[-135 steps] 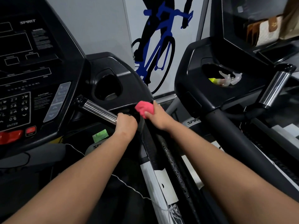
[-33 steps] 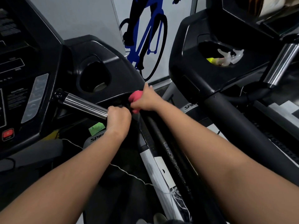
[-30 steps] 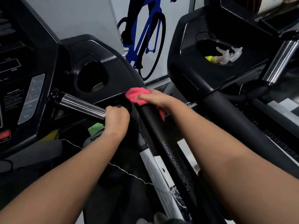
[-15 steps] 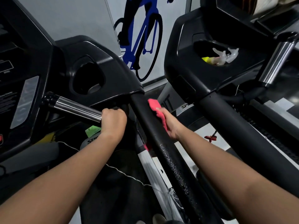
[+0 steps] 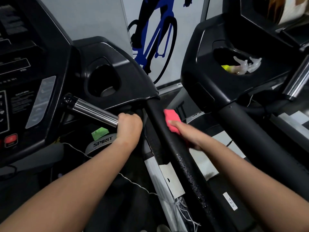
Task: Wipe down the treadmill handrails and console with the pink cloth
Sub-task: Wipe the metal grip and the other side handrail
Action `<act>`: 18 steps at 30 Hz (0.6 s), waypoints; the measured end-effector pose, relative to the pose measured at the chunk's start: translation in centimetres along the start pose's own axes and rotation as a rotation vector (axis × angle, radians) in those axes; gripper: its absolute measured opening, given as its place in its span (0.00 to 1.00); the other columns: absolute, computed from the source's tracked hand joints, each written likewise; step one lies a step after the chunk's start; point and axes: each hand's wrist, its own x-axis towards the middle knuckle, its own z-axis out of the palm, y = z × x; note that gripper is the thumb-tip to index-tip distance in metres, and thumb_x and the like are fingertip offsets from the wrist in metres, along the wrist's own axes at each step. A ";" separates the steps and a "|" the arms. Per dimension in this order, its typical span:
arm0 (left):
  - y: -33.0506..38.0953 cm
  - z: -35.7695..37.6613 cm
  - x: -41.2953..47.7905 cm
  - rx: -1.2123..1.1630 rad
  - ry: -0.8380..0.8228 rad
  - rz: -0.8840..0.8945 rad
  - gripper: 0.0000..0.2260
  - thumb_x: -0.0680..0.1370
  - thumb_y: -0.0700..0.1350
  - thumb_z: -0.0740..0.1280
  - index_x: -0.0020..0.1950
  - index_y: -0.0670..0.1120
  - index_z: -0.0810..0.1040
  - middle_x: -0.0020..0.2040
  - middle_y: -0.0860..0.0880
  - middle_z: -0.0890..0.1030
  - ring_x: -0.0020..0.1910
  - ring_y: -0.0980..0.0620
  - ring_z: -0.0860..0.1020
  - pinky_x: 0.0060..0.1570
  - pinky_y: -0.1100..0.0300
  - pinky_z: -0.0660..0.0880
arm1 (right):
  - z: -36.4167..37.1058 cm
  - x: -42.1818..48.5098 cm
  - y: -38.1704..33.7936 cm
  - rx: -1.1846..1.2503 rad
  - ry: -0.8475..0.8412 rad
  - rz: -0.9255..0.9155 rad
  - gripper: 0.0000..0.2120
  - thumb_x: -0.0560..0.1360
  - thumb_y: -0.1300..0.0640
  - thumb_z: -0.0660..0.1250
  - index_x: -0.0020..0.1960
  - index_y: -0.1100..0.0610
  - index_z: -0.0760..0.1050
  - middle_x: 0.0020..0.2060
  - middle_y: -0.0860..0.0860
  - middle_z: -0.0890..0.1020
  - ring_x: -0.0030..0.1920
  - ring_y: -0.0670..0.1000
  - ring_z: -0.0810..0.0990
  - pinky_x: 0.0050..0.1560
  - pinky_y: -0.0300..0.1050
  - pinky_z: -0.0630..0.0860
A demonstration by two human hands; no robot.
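The step in hand looks like wiping the black padded handrail (image 5: 182, 158) on the right side of the treadmill. To do it well, the right grip (image 5: 187, 133) should keep the pink cloth (image 5: 172, 120) flat against the padding and wrapped as far round it as the fingers allow. It should then draw the cloth in one long pass toward the near end, so that the top and both flanks are covered rather than one stripe. Water droplets (image 5: 192, 180) sit on the rail nearer the person, so that stretch still needs the cloth, and firm pressure will likely be needed to lift them rather than smear them.

The right grip is closed on the cloth, holding it against the rail's outer side, though the fingers are blurred. The cloth lies at the rail's upper end, a little short of the console housing (image 5: 127, 77). Most of it sticks out ahead of the fingertips and the rest is tucked under the hand.

The left grip (image 5: 129, 126) is wrapped round the chrome bar (image 5: 93, 109) at its near end, well apart from the cloth, and probably serves as a brace.
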 end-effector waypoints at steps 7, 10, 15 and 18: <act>0.1 0.0 0.1 -0.037 0.025 -0.033 0.09 0.80 0.37 0.57 0.57 0.44 0.73 0.54 0.48 0.80 0.53 0.48 0.80 0.49 0.57 0.69 | 7.8 3.0 -6.9 -1.014 0.466 -0.144 0.38 0.74 0.47 0.66 0.75 0.58 0.50 0.69 0.62 0.63 0.65 0.64 0.69 0.63 0.59 0.68; 0.0 -0.1 0.2 -0.053 0.030 -0.036 0.10 0.79 0.36 0.57 0.56 0.44 0.74 0.52 0.49 0.81 0.51 0.49 0.80 0.48 0.57 0.69 | 10.3 2.2 -5.3 -1.400 0.626 -0.258 0.27 0.82 0.56 0.49 0.77 0.58 0.41 0.74 0.68 0.50 0.66 0.71 0.65 0.64 0.65 0.64; 0.1 -0.1 -0.1 0.022 0.041 -0.023 0.09 0.80 0.37 0.57 0.57 0.43 0.74 0.52 0.50 0.80 0.50 0.51 0.80 0.48 0.59 0.70 | 10.6 -0.4 -0.9 -1.704 0.616 -0.380 0.25 0.83 0.55 0.46 0.77 0.57 0.40 0.74 0.66 0.39 0.68 0.75 0.59 0.65 0.69 0.59; 0.3 0.0 -0.2 0.041 0.053 -0.012 0.10 0.79 0.36 0.57 0.57 0.43 0.75 0.53 0.50 0.79 0.51 0.51 0.80 0.49 0.59 0.71 | 10.7 -2.8 2.5 -1.906 0.620 -0.352 0.29 0.83 0.52 0.51 0.77 0.58 0.42 0.72 0.65 0.32 0.68 0.76 0.55 0.62 0.75 0.57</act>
